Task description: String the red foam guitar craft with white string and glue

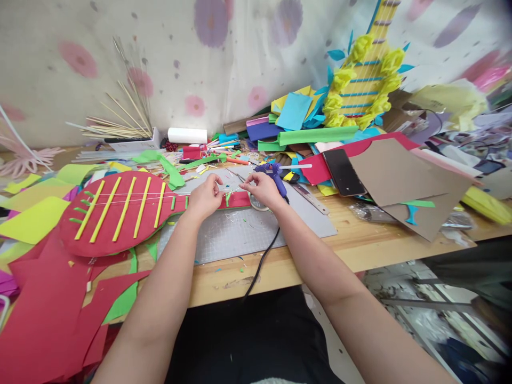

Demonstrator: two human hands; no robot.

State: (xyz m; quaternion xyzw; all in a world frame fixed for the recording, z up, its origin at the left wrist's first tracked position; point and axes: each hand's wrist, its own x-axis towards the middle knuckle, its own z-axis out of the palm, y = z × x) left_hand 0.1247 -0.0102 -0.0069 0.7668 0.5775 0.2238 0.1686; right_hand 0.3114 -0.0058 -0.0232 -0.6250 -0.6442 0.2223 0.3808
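A flat red guitar-shaped cutout [120,242] lies across the left and middle of the table, with yellow strips on its body and green bits on its neck. White strings [154,193] run along it toward my hands. My left hand [205,198] is curled over the neck, its fingers bent at the strings. Across a small gap, my right hand [262,190] is pinched above the neck's right end; what its fingertips hold is too thin to make out. A roll of clear tape [256,204] sits beneath that hand. A purple glue gun [276,173] lies just behind it.
A grey cutting mat [240,240] lies under the neck, with a metal ruler [311,198] on it. A black cord [260,266] hangs over the table edge. Red sheets [48,304], a phone [344,172], cardboard [400,170] and a yellow flowered guitar [364,85] surround the work.
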